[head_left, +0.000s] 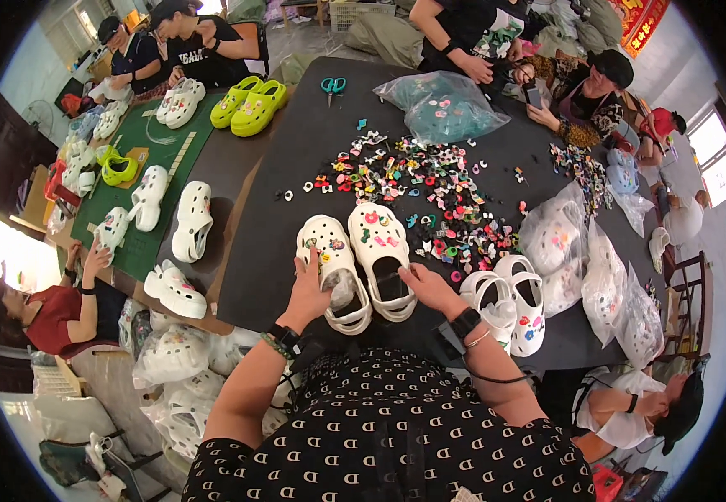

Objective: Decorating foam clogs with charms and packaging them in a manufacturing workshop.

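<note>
Busy people are sitting all around a big dark desk, and you are sitting at its near edge. Your left hand is resting on a white clog, with the fingers curling over its side and holding it. Your right hand is touching the heel end of a second white clog just beside the first. I cannot tell if those fingers are pinching anything small.

Both clogs are already wearing a few bright charms on top, but many holes are looking bare, so this pair seems partly done. Just past your hands, a big heap of little coloured charms is lying spread out, so lots are left to use. To the right of your right hand, another white pair is waiting, and beyond it white clogs in clear bags are piling up. Far past your left hand, a yellow-green pair is sitting.
</note>
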Tool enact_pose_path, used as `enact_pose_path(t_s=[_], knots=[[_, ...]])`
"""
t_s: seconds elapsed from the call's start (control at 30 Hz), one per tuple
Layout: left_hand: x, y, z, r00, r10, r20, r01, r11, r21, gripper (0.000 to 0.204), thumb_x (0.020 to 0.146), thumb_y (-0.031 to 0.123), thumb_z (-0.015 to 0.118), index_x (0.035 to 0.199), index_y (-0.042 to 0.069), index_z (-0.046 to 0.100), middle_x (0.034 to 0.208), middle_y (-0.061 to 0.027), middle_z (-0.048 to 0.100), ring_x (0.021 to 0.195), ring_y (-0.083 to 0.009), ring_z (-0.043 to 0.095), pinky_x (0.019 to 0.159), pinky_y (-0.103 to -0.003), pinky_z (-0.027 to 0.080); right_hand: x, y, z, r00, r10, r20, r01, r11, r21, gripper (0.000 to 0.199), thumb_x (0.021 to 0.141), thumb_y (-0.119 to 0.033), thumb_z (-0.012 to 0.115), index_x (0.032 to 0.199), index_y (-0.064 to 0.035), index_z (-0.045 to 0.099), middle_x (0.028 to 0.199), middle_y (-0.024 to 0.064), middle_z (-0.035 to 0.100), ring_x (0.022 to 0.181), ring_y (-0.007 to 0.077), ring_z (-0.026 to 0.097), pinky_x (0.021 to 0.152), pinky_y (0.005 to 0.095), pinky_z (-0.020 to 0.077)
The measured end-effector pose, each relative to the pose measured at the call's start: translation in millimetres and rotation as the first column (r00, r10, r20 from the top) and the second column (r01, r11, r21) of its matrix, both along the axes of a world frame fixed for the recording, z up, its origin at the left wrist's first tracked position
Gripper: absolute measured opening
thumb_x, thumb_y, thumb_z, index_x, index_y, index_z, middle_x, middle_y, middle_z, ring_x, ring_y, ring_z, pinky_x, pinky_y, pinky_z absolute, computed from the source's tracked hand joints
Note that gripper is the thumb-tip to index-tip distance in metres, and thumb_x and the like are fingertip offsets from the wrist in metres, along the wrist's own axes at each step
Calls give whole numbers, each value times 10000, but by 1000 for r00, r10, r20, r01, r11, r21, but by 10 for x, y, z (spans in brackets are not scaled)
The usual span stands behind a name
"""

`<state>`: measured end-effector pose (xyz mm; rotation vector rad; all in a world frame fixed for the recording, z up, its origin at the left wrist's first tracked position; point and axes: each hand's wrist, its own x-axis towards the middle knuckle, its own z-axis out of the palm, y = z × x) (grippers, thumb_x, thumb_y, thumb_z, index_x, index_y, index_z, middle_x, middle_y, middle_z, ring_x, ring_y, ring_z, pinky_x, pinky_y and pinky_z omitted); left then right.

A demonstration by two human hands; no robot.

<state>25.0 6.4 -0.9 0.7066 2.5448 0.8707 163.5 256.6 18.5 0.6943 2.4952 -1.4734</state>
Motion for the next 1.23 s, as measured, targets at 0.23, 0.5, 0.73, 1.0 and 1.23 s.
enact_pose_path(t_s=[0.23, 0.5, 0.73, 1.0, 1.23], knots=[[-506, -280, 286, 938, -322, -128, 342, 919, 195, 747, 699, -108, 465, 1375, 210, 488, 1433, -279, 352, 1244, -408, 460, 1037, -384, 393, 148, -452, 12, 855, 515, -53, -499, 792, -350, 611, 914, -442, 592, 1327, -9, 468, 1245, 158, 582, 1120, 211, 578, 956, 330, 447], [-1048, -384, 248, 931, -288, -226, 291, 957, -20, 562, 758, -84, 460, 1253, 143, 599, 1309, -231, 525, 1168, -362, 546, 1010, -388, 422, -107, -921, 50, 652, 755, -66, -749, 628, -210, 651, 889, -435, 623, 1316, 21, 443, 1286, 225, 548, 1222, 279, 524, 979, 328, 449], [-381, -160, 947, 896, 0, -444, 73, 986, 148, 344, 802, 3, 554, 1142, 42, 596, 1074, -186, 637, 946, -309, 637, 815, -391, 499, 166, -430, 248, 922, 387, -23, -387, 922, 2, 307, 811, -277, 729, 938, -35, 587, 841, 105, 653, 770, 241, 641, 695, 327, 502], [334, -58, 343, 868, 137, 478, -284, 925, 251, 301, 882, 238, 650, 973, -45, 605, 862, -84, 652, 773, -134, 594, 705, -267, 472, -51, -401, 189, 928, 308, -211, -173, 855, 489, 553, 670, -269, 800, 1039, -24, 469, 995, 147, 563, 923, 343, 600, 739, 405, 503], [136, -22, 194, 877, -462, 134, 459, 887, 59, 464, 905, 255, 637, 1342, 166, 507, 1040, -101, 604, 881, -235, 586, 755, -301, 481, -209, -398, 18, 938, 305, -163, -200, 862, 466, 613, 655, -341, 808, 1035, -18, 453, 1022, 146, 539, 947, 347, 581, 766, 408, 499]])
